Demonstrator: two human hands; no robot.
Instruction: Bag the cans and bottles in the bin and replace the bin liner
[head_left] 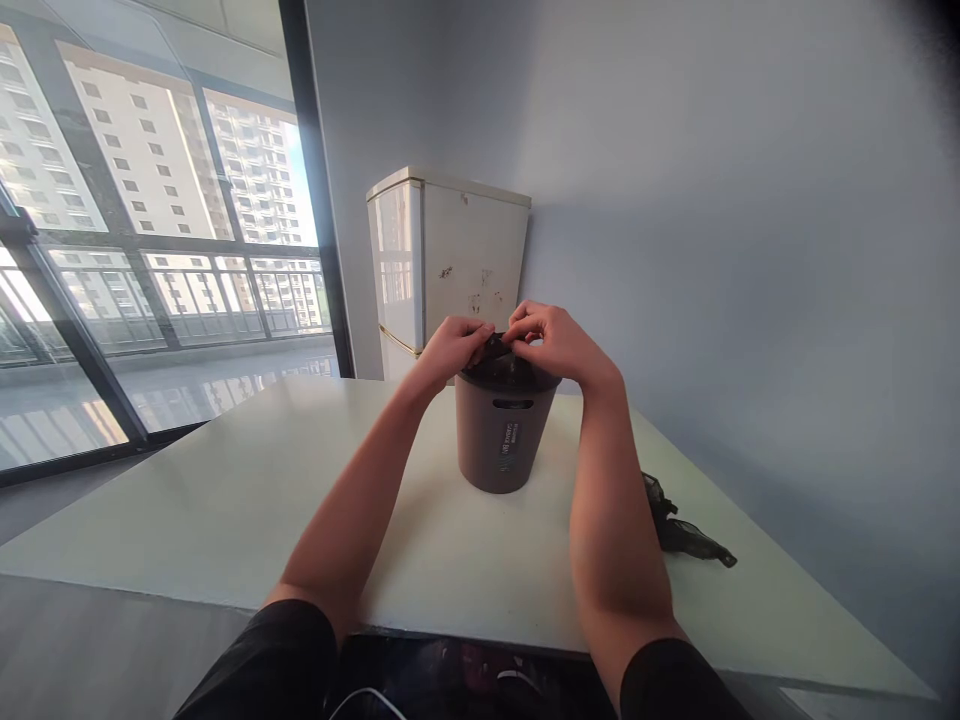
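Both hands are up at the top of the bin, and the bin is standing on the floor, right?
Not quite: the bin is standing on the table, not on the floor, as the head view shows. You're right that the left hand and right hand are up at its top.

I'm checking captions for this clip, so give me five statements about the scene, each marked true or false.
1. The left hand and right hand touch black plastic at the top of the bin. True.
2. The bin lies on its side. False: it stands upright on the table.
3. A crumpled dark bag lies on the table, beside the right forearm. True.
4. The fridge beyond the table is black. False: the fridge is whitish, with dark marks on its side.
5. The bin has a slot below its rim. True.
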